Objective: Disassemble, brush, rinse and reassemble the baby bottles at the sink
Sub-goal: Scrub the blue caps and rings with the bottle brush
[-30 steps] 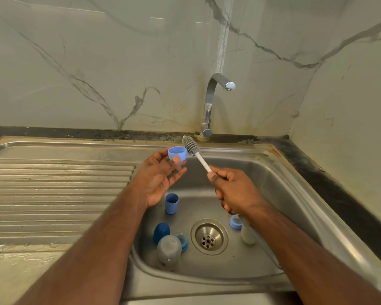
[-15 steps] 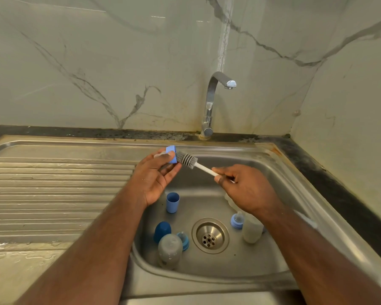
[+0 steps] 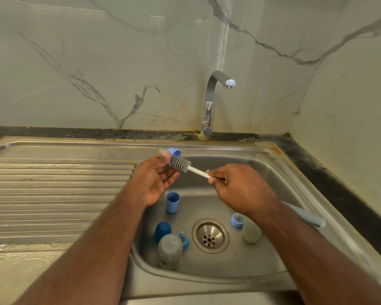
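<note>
My left hand (image 3: 154, 181) holds a light blue collar ring with its clear teat (image 3: 174, 154) over the back of the sink bowl, opening turned right. My right hand (image 3: 240, 190) pinches the white handle of a grey bottle brush (image 3: 182, 164), whose bristle tip sits in the ring's opening. On the sink floor (image 3: 198, 201) lie a light blue cap (image 3: 172, 202), a dark blue cap (image 3: 162, 231), a clear bottle (image 3: 169, 250), a blue ring with teat (image 3: 184, 239), another ring with teat (image 3: 237, 220) and a second bottle (image 3: 251, 233).
The tap (image 3: 209, 102) stands behind the bowl with no water running. A ribbed steel drainboard (image 3: 53, 194) stretches to the left, wet near its front edge. A pale long handle (image 3: 306, 216) leans on the bowl's right wall. The drain (image 3: 209, 235) is central.
My left hand turned the ring's opening from upward to face right. My right hand lowered the brush, swung it level and pushed its bristles into the ring.
</note>
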The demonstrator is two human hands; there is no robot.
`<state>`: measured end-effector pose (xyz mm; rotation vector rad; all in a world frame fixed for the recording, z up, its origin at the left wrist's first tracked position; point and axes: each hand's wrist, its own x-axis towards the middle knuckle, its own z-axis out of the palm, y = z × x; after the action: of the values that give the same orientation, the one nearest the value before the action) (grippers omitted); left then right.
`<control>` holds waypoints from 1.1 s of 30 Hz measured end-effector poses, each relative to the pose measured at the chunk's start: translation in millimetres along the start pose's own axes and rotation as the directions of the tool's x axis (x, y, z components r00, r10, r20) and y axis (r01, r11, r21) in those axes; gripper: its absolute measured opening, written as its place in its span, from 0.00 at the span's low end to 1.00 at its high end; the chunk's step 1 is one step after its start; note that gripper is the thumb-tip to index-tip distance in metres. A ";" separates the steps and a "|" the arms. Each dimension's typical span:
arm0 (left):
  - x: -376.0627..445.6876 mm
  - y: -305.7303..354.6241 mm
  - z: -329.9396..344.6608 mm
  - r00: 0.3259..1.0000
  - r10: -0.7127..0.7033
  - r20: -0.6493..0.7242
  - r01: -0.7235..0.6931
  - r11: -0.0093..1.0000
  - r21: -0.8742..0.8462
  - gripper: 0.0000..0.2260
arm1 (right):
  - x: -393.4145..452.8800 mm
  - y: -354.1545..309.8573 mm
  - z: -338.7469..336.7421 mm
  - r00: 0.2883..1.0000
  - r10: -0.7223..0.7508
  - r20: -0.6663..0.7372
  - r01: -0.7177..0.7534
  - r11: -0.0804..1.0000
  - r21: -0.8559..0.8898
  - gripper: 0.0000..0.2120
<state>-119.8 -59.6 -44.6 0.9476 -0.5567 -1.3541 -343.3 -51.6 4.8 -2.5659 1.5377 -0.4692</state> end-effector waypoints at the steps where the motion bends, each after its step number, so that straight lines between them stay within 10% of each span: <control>1: 0.5 0.3 -0.5 1.000 -0.001 -0.004 0.001 1.000 -0.007 0.14 | -0.6 0.8 -0.2 1.000 -0.005 -0.017 0.005 1.000 0.001 0.16; 33: 4.3 -3.7 -1.8 1.000 0.016 -0.027 -0.014 0.999 0.052 0.14 | -3.0 -10.4 9.0 0.987 0.109 0.120 -0.126 0.981 0.150 0.14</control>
<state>-119.7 -63.1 -49.4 1.0007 -0.5794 -1.3169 -333.0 -44.5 -1.7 -2.3269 1.5374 -0.4090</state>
